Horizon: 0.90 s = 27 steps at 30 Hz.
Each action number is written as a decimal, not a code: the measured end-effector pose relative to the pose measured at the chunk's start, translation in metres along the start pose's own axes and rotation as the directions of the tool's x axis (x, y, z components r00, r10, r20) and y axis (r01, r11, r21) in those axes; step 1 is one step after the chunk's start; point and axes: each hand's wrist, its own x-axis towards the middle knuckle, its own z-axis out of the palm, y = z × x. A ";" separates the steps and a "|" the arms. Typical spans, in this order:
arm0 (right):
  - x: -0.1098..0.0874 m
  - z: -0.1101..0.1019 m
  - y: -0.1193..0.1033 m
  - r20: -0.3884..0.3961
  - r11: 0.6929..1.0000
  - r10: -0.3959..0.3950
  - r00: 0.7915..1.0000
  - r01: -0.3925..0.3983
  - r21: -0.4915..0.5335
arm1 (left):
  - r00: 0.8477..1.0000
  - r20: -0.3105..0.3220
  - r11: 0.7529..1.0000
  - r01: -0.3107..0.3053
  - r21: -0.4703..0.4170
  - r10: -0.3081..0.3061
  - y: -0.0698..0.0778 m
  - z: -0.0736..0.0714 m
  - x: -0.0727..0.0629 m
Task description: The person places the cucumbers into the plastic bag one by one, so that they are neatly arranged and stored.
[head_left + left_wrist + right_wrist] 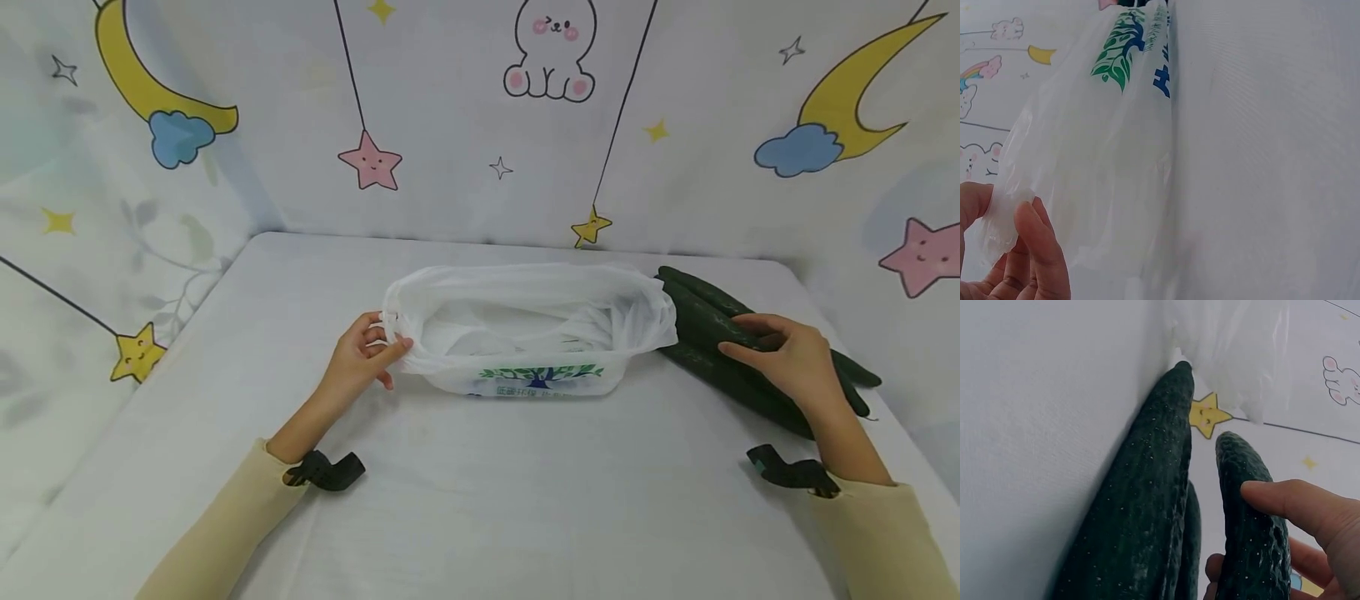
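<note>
A white plastic bag (525,367) with a printed tree stands with its mouth spread on the table. My left hand (367,350) pinches the bag's left rim between thumb and fingers; the left wrist view shows the bunched plastic of the bag (1085,156) in that grip. To the bag's right lie several dark green cucumbers (727,387). My right hand (787,354) grips one cucumber (1244,481) with the thumb on one side and fingers round the other. In the right wrist view, its tip is raised apart from another cucumber (1141,487).
A white cloth covers the table (480,492). Behind it hangs a white backdrop (450,100) printed with moons, stars and a bear. Black straps with wrist mounts (330,471) sit at both sleeve cuffs.
</note>
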 end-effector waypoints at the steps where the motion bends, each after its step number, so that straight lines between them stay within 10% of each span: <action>1: 0.000 0.000 0.000 -0.009 1.000 -0.002 1.000 0.002 0.003 | 1.000 -0.001 1.000 -0.002 0.003 0.002 0.000 -0.001 0.000; 27: 0.000 -0.021 -0.033 -0.082 0.997 -0.023 0.996 0.029 0.077 | 1.000 0.000 1.000 -0.005 -0.007 0.005 -0.002 0.001 0.001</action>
